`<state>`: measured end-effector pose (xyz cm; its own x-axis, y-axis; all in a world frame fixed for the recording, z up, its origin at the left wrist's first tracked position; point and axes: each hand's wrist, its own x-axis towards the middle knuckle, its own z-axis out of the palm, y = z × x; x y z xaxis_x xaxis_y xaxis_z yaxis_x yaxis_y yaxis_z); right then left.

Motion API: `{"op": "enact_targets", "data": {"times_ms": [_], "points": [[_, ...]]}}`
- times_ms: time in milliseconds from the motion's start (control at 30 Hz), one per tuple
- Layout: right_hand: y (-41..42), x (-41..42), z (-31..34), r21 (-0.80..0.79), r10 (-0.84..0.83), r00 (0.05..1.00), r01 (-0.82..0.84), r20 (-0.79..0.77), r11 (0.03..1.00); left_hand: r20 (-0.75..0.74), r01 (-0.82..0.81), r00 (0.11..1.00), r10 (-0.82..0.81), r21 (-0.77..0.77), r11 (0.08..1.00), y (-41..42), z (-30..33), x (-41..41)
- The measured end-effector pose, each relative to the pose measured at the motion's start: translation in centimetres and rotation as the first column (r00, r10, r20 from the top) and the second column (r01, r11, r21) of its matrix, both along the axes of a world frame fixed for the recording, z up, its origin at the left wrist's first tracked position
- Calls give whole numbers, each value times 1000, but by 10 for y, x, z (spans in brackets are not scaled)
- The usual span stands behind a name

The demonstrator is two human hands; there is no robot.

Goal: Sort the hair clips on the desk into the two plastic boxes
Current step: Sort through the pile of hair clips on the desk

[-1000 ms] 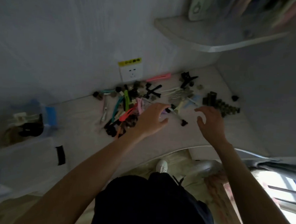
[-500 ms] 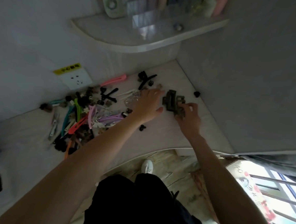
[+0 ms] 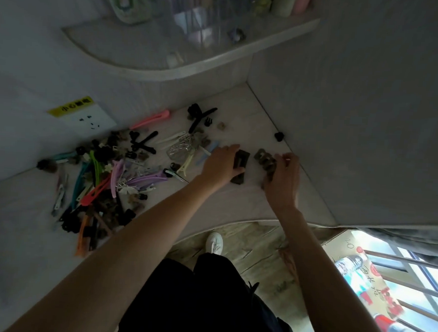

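Note:
A heap of hair clips [image 3: 105,175] in pink, green, purple, orange and black lies on the pale desk [image 3: 236,199] at the left. Near the desk's right corner sit two small clusters of dark claw clips. My left hand [image 3: 220,166] curls round the left dark cluster [image 3: 241,162]. My right hand [image 3: 284,179] grips the right dark cluster [image 3: 264,159] from the right side. The two plastic boxes are outside the view.
A wall socket [image 3: 88,118] with a yellow label sits above the heap. A curved shelf [image 3: 167,61] with bottles hangs over the desk. A lone black clip [image 3: 279,136] lies against the right wall. The desk's curved front edge runs just behind my wrists.
The view swung right, so the boxes at the left left the frame. Both hands moved from hovering mid-desk to the dark claw clips near the right corner and closed on them.

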<state>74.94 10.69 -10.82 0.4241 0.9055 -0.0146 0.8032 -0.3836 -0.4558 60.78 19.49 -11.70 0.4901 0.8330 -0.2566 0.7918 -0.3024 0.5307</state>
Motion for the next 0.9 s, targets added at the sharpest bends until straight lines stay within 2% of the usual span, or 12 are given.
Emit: {"op": "enact_targets", "data": {"times_ms": [67,167,267,333,433,533,633,700,767,833,900], "points": [[-11,-3,-8,-3,85,994,-85,72,996,-12,10,1000,-9,29,1000,-12,0,-4],[-24,-8,-12,-19,102,991,-101,89,995,-40,33,999,-30,71,997,-25,-1,-12],[-22,-3,-7,50,65,997,-67,46,996,-28,48,999,-45,108,993,-34,0,-22],[-13,4,-4,32,82,996,-81,-39,996,9,43,999,-45,116,992,-38,-1,-29],[9,16,-2,-90,203,973,-213,-108,973,49,43,997,-52,160,986,-41,-3,-39],[34,24,-2,-264,368,928,-344,49,901,97,-7,995,-7,144,990,-40,3,-46],[52,19,2,-370,471,880,-419,59,829,163,-152,978,132,114,982,-42,14,-59],[61,12,4,-368,523,851,-472,46,801,232,-280,938,257,73,957,-44,23,-73],[66,-1,8,-335,554,832,-525,-12,782,289,-398,873,394,-47,916,-47,29,-95],[61,-20,11,-298,491,855,-519,-170,801,354,-503,755,553,-230,833,-52,33,-121],[49,-38,12,-245,397,877,-462,-271,852,385,-558,584,715,-450,697,-57,38,-147]]}}
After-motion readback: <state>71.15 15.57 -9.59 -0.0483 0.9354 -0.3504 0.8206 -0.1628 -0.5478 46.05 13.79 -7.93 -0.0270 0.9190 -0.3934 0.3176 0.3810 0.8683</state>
